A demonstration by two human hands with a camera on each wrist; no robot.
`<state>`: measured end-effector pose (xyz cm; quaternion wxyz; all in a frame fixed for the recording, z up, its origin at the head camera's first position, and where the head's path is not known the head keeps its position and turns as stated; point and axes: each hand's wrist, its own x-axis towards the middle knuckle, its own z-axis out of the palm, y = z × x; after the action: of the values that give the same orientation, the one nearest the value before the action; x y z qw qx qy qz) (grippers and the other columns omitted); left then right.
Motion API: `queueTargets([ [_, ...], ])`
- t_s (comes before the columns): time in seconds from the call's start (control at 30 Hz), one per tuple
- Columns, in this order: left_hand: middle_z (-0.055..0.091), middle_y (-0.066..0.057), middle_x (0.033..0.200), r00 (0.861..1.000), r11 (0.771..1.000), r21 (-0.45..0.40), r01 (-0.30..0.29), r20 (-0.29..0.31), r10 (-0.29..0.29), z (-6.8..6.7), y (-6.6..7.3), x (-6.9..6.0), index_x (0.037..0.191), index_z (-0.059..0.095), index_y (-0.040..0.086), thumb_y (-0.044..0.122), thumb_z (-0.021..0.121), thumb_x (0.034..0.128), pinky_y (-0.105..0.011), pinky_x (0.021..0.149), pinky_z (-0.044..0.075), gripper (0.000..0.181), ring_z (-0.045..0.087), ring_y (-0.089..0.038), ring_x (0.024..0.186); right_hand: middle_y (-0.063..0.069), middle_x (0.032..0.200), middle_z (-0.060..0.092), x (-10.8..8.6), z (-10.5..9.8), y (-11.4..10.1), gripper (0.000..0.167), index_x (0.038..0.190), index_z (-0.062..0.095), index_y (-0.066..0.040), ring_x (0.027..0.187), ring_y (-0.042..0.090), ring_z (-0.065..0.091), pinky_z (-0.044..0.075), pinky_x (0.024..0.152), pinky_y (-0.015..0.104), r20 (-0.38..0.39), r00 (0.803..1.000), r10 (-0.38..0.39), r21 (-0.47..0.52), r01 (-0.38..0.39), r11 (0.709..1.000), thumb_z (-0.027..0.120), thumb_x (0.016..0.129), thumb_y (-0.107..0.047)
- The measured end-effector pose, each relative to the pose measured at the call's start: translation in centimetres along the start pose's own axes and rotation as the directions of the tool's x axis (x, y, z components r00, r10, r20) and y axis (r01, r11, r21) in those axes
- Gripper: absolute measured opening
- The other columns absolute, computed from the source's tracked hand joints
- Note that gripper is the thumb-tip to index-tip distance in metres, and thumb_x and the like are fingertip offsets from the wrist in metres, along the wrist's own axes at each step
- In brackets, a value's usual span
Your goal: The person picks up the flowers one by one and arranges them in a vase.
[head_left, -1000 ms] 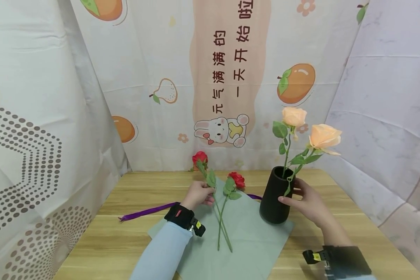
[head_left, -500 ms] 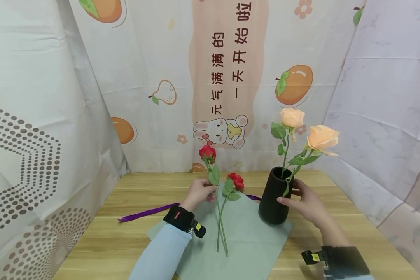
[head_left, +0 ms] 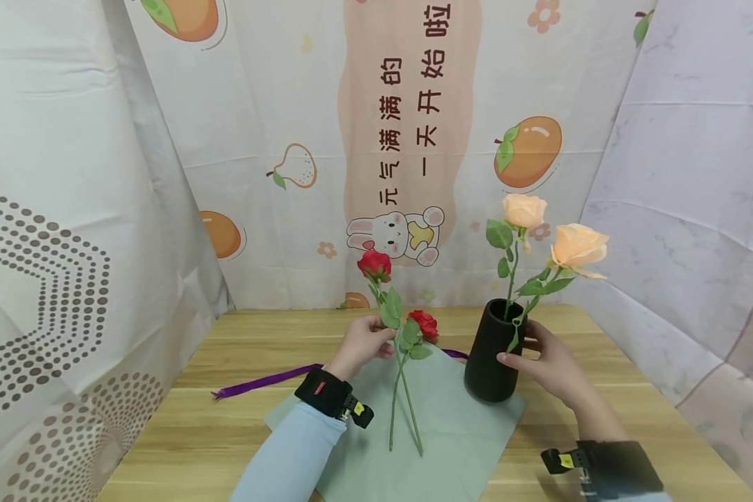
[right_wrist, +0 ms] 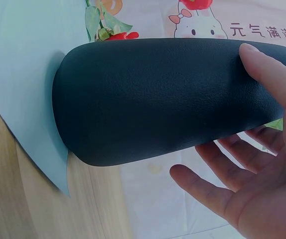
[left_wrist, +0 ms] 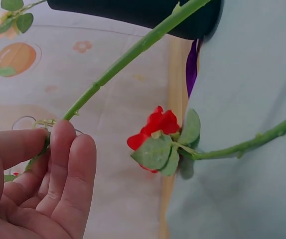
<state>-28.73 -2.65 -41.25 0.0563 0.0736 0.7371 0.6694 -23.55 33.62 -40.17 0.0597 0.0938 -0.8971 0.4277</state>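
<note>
My left hand pinches the green stem of a red rose just under its leaves, and the bloom stands up off the table. In the left wrist view, thumb and fingertips meet on that stem. A second red rose lies on the grey-green paper, the two stems crossing in the head view. My right hand holds a black vase from the right, thumb across its front and fingers round the far side. Two peach roses, one upright and one leaning right, stand in it.
A purple ribbon runs from the left under the paper, and a bit of it shows behind the vase. The wooden table ends at a printed curtain behind. More curtains hang at both sides.
My left hand has shifted slightly right, and the pinched red rose has risen, its bloom now higher and further right. The vase and right hand stay nearly in place.
</note>
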Motion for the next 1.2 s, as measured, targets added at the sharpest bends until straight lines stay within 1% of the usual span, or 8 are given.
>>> queueTargets([
  [0.27, 0.070, -0.013, 0.090, 0.999, 0.999, -0.005, -0.043, -0.033, 0.042, 0.2, 0.6, -0.2, 0.112, 0.069, -0.002, 0.008, 0.069, 0.0966, -0.034, 0.065, 0.060, 0.018, 0.068, -0.018, 0.064, 0.031, 0.148, 0.042, 0.1, 0.0, 0.0, 0.098, 0.155, 0.028, 0.003, 0.130, 0.054, 0.045, 0.049, 0.093, 0.064, 0.001, 1.000, -0.003, -0.006, 0.003, 1.000, 0.078, 0.089, -0.048],
  [0.33, 0.070, -0.014, 0.090, 0.998, 0.999, -0.008, -0.053, -0.038, 0.053, 0.2, 0.6, -0.3, 0.112, 0.068, -0.002, 0.008, 0.069, 0.0964, -0.035, 0.065, 0.060, 0.019, 0.068, -0.017, 0.064, 0.031, 0.148, 0.042, 0.0, 0.0, 0.0, 0.098, 0.155, 0.028, 0.003, 0.130, 0.054, 0.045, 0.049, 0.093, 0.064, 0.001, 1.000, 0.000, -0.007, 0.000, 1.000, 0.078, 0.089, -0.048],
  [0.43, 0.069, -0.020, 0.096, 0.997, 0.998, -0.010, -0.063, -0.043, 0.062, 0.2, 0.6, -0.3, 0.114, 0.068, -0.002, 0.008, 0.069, 0.0964, -0.034, 0.065, 0.060, 0.020, 0.067, -0.017, 0.064, 0.031, 0.149, 0.041, 0.0, 0.0, 0.0, 0.099, 0.155, 0.027, 0.004, 0.131, 0.055, 0.045, 0.049, 0.093, 0.064, 0.002, 1.000, 0.004, -0.005, -0.004, 1.000, 0.078, 0.089, -0.048],
  [0.5, 0.069, -0.022, 0.098, 0.996, 0.998, -0.007, -0.069, -0.048, 0.069, 0.2, 0.8, -0.4, 0.115, 0.069, -0.002, 0.008, 0.069, 0.0966, -0.034, 0.066, 0.060, 0.021, 0.067, -0.017, 0.064, 0.031, 0.149, 0.041, 0.0, 0.1, -0.1, 0.098, 0.155, 0.027, 0.004, 0.131, 0.055, 0.044, 0.049, 0.093, 0.064, 0.003, 1.000, 0.004, 0.000, -0.004, 1.000, 0.078, 0.089, -0.047],
  [0.7, 0.069, -0.012, 0.089, 0.995, 0.997, -0.001, -0.072, -0.071, 0.072, 0.2, 1.7, -0.6, 0.111, 0.070, -0.002, 0.009, 0.068, 0.0980, -0.034, 0.068, 0.060, 0.017, 0.067, -0.016, 0.065, 0.032, 0.148, 0.041, 0.0, 0.0, -0.1, 0.097, 0.155, 0.027, 0.004, 0.131, 0.055, 0.044, 0.049, 0.093, 0.065, 0.002, 1.000, -0.002, 0.007, 0.002, 1.000, 0.078, 0.089, -0.046],
  [0.8, 0.069, -0.013, 0.089, 0.994, 0.996, -0.016, -0.085, -0.069, 0.083, 0.1, 2.0, -0.5, 0.110, 0.070, -0.002, 0.010, 0.067, 0.0985, -0.034, 0.068, 0.060, 0.017, 0.068, -0.016, 0.065, 0.031, 0.147, 0.042, 0.0, 0.0, 0.0, 0.096, 0.155, 0.028, 0.004, 0.130, 0.055, 0.045, 0.049, 0.092, 0.064, -0.001, 1.000, -0.011, 0.007, 0.011, 1.000, 0.078, 0.089, -0.045],
  [0.97, 0.070, -0.017, 0.093, 0.990, 0.992, -0.044, -0.122, -0.071, 0.118, 0.1, 2.1, -0.2, 0.109, 0.070, -0.003, 0.010, 0.067, 0.0988, -0.034, 0.068, 0.060, 0.017, 0.069, -0.016, 0.067, 0.031, 0.148, 0.041, 0.0, 0.0, 0.0, 0.097, 0.155, 0.027, 0.004, 0.130, 0.055, 0.045, 0.049, 0.093, 0.064, -0.002, 1.000, -0.010, 0.005, 0.010, 1.000, 0.078, 0.089, -0.046],
  [1.2, 0.070, -0.011, 0.090, 0.974, 0.977, -0.043, -0.209, -0.103, 0.203, 0.4, 3.1, -0.3, 0.108, 0.070, -0.004, 0.007, 0.066, 0.0982, -0.034, 0.072, 0.060, 0.016, 0.069, -0.014, 0.070, 0.032, 0.149, 0.040, -0.1, 0.0, -0.1, 0.100, 0.156, 0.025, 0.005, 0.131, 0.055, 0.043, 0.048, 0.094, 0.065, 0.007, 1.000, 0.013, 0.005, -0.013, 1.000, 0.078, 0.089, -0.047],
])
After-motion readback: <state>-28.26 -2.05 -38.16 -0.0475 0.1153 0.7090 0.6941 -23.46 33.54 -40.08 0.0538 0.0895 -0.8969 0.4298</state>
